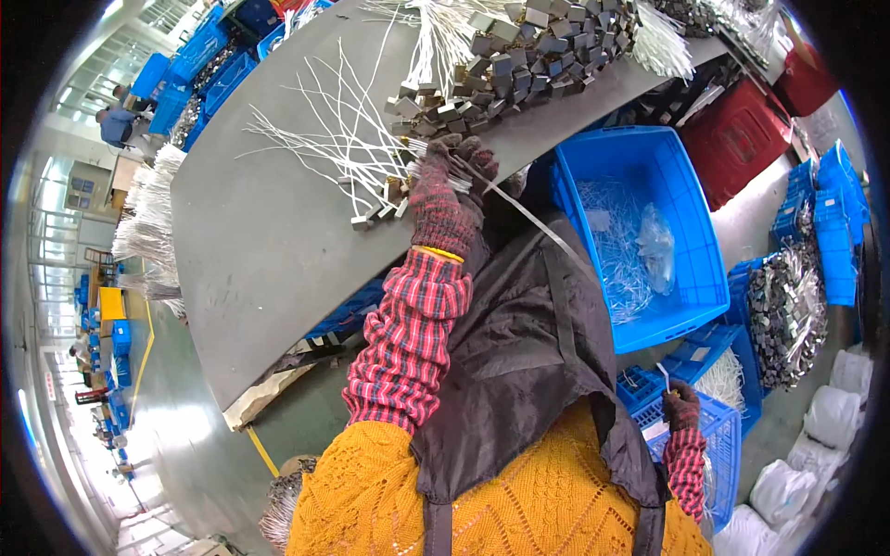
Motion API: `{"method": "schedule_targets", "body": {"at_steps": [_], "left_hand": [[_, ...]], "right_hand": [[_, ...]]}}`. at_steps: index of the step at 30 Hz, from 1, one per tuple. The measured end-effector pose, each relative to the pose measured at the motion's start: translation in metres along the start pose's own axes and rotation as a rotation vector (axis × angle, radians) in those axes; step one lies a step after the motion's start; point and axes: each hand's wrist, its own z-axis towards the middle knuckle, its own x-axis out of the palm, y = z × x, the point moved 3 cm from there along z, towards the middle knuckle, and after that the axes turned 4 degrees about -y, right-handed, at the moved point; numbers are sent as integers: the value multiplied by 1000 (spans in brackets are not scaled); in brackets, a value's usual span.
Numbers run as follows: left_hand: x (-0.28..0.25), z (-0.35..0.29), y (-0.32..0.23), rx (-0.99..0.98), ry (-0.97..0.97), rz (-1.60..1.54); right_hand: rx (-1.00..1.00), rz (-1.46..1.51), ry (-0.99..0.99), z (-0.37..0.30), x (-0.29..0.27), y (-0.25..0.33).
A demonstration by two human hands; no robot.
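Observation:
My left hand (454, 181), in a dark knitted glove, is closed round a small bundle of white wires at the near edge of the grey table (260, 269). A thin grey strip (533, 220) runs from this hand down to the right, across my dark apron. Beside the hand lie loose small metal blocks (375, 215) with long white wires (324, 139). A large heap of similar blocks (519, 65) is just beyond it. Low on the right, my gloved right hand (682, 408) is closed on a thin white piece (663, 375), above a blue basket (718, 445).
A blue bin (686, 250) holding white wire pieces and a clear plastic bag stands right of the table. Behind it is a dark red container (737, 139). More blue crates (839, 222), a heap of blocks (788, 315) and white sacks (783, 486) line the right side.

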Motion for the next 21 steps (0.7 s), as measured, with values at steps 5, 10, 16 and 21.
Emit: {"method": "schedule_targets", "body": {"at_steps": [5, 10, 16, 21], "left_hand": [[-6, -1, -6, 61, -18, 53], [-11, 9, -27, 126, -115, 34], [-19, 13, -31, 144, -127, 32], [-11, -5, -8, 95, 63, 140]], "right_hand": [[-53, -181, 26, 21, 24, -3], [-67, 164, 158, 18, 21, 11], [-79, 117, 83, 18, 17, 6], [-184, -111, 56, 46, 4, -35]]}}
